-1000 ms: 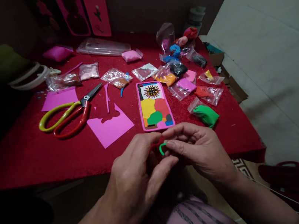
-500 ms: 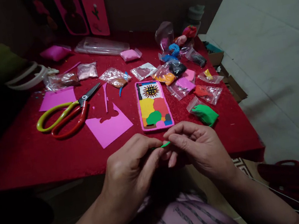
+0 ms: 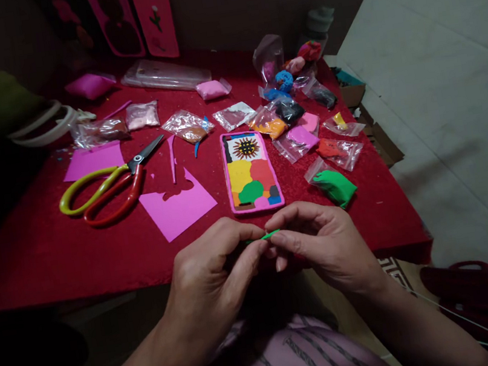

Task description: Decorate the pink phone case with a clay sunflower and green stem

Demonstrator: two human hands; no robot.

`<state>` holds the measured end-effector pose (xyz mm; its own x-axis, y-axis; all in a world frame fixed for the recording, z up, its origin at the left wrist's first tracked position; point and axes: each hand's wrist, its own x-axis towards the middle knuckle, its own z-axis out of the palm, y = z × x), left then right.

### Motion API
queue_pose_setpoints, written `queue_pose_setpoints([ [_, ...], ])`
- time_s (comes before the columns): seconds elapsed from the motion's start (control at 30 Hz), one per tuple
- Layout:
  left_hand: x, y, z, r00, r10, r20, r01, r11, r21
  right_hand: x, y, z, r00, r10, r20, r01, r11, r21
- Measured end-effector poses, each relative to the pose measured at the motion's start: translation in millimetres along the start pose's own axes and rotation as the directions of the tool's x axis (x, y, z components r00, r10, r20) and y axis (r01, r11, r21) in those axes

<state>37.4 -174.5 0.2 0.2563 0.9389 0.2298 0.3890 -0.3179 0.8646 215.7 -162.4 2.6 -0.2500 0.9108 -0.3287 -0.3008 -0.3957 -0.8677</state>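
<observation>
My left hand (image 3: 213, 282) and my right hand (image 3: 321, 242) meet at the near edge of the red table (image 3: 44, 255). Both pinch a thin green clay strip (image 3: 267, 236) stretched between their fingertips. Just beyond them lies a phone case (image 3: 249, 171) with a pink rim, filled with patches of yellow, red, green and blue clay and a sun-like design at its top. A bag of green clay (image 3: 335, 185) lies to the right of the case.
Yellow-and-red scissors (image 3: 107, 185) and pink foam sheets (image 3: 178, 208) lie left of the case. Several small bags of coloured clay (image 3: 293, 117) crowd the back right. A clear plastic case (image 3: 166, 74) sits at the back. The table's right edge drops to a pale floor.
The green clay strip was curled a second ago; it is now pulled out straight and thinner between my fingertips. My hands have shifted only slightly.
</observation>
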Motion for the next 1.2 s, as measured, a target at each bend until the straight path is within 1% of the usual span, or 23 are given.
queue_pose_setpoints([
  [0.2, -2, -4, -0.2, 1.000, -0.009, 0.009, 0.009, 1.000, 0.012, -1, 0, -1, 1.000, 0.017, -0.024, -0.017, 1.000, -0.025],
  [0.4, -4, -5, -2.6, 0.998, -0.065, 0.011, 0.064, 0.998, 0.017, 0, 0, -2, 0.999, 0.018, -0.036, -0.021, 0.998, -0.066],
  [0.57, -4, -6, -4.2, 0.998, -0.059, 0.001, 0.059, 0.998, 0.015, 2, 2, -3, 1.000, 0.013, -0.018, -0.014, 0.998, -0.058],
  [0.73, -5, -7, -5.0, 0.997, -0.077, 0.002, 0.077, 0.997, 0.019, 3, 4, -5, 1.000, 0.005, 0.008, -0.005, 1.000, -0.026],
  [0.87, -4, -6, -3.5, 0.995, -0.097, 0.004, 0.097, 0.995, -0.015, 3, 6, -6, 1.000, -0.006, 0.006, 0.006, 0.999, -0.042],
  [1.07, -4, -3, -2.1, 0.986, -0.161, 0.039, 0.165, 0.972, -0.166, 1, -3, -4, 1.000, 0.004, 0.029, -0.001, 0.997, -0.071],
  [1.13, -4, -2, -1.8, 0.988, -0.148, 0.044, 0.154, 0.974, -0.168, 1, -8, -3, 0.999, 0.016, 0.041, -0.013, 0.996, -0.083],
  [1.2, -3, -2, -1.4, 0.993, -0.110, 0.033, 0.114, 0.985, -0.131, 2, -14, -3, 0.999, 0.032, 0.043, -0.028, 0.994, -0.105],
])
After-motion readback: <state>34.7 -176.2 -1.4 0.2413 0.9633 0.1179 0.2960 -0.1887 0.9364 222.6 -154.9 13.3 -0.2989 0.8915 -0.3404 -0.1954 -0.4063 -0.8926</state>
